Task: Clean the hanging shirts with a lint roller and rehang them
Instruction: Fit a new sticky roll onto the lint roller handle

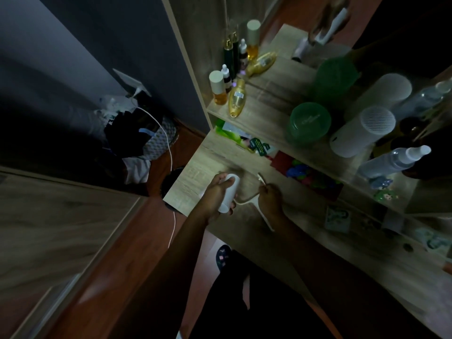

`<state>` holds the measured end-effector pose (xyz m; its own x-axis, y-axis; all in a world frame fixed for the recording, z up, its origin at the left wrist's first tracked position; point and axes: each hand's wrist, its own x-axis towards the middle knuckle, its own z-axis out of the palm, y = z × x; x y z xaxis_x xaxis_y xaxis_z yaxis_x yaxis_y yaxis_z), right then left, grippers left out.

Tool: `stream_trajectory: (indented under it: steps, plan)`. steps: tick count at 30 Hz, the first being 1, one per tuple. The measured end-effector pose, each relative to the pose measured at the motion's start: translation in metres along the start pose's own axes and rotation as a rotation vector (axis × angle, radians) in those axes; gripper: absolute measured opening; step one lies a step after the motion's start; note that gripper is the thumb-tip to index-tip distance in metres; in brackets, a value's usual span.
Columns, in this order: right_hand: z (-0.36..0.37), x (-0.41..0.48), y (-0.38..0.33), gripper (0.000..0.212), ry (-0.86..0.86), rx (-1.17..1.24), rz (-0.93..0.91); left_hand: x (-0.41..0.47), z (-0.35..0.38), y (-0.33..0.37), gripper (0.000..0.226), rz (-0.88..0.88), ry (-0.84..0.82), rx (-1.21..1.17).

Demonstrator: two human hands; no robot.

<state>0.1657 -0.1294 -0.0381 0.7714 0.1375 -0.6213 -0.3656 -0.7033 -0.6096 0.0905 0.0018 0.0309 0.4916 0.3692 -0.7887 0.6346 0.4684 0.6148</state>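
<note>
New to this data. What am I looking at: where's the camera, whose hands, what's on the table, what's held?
There is no machine here. One wide-angle camera sits on a person's head and looks down, so the two arms that come in from the bottom are the wearer's own. The picture is dark and a bit blurred.

The left hand grips a white roll, which looks like the sticky roll of a lint roller. The right hand grips the roller's thin white handle. Whether the roll is fully seated on it I cannot tell.

Under the hands is a wooden dressing table. Further back stand a green lidded jar, a white cylinder, a clear spray bottle and a golden bottle. A mirror behind repeats them.
</note>
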Motion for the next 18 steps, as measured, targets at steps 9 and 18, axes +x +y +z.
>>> stream_trajectory:
  steps: [9, 18]
  plan:
    - [-0.006, -0.0025, -0.0063, 0.03, -0.008, -0.145, -0.082, 0.0006, 0.0044, -0.0015, 0.033, 0.003, -0.013, -0.01]
    - [-0.0106, -0.0025, -0.0045, 0.022, -0.007, -0.089, -0.184, -0.0024, 0.0023, -0.0021, 0.026, -0.028, -0.068, -0.027]
